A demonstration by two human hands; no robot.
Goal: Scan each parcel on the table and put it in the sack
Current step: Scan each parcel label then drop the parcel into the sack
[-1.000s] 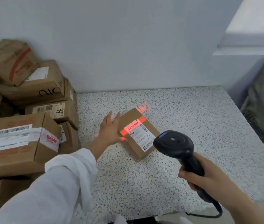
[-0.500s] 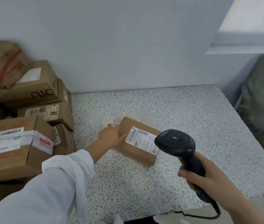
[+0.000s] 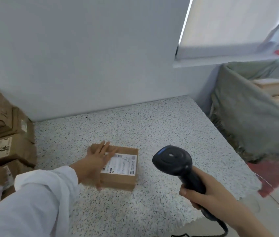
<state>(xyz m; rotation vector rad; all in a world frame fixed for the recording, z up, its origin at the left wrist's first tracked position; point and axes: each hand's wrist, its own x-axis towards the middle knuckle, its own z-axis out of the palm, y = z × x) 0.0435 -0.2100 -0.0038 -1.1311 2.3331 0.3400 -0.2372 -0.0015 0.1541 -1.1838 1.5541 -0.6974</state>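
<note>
The left hand (image 3: 95, 161) lies over the left part of the parcel (image 3: 123, 181) and covers a corner of its label (image 3: 123, 165), whose print is too small and smeared to read. The boxes (image 3: 3, 147) stacked at the left run out of view past the edge, their markings blurred and only partly legible. The scanner (image 3: 172, 161) has its handle buried in the right hand (image 3: 208, 190), its cable (image 3: 220, 226) drops out of view at the bottom, and the sack (image 3: 248, 120) at the right is blurred and cut off, its rim hiding most of the cartons (image 3: 273, 86) inside.
</note>
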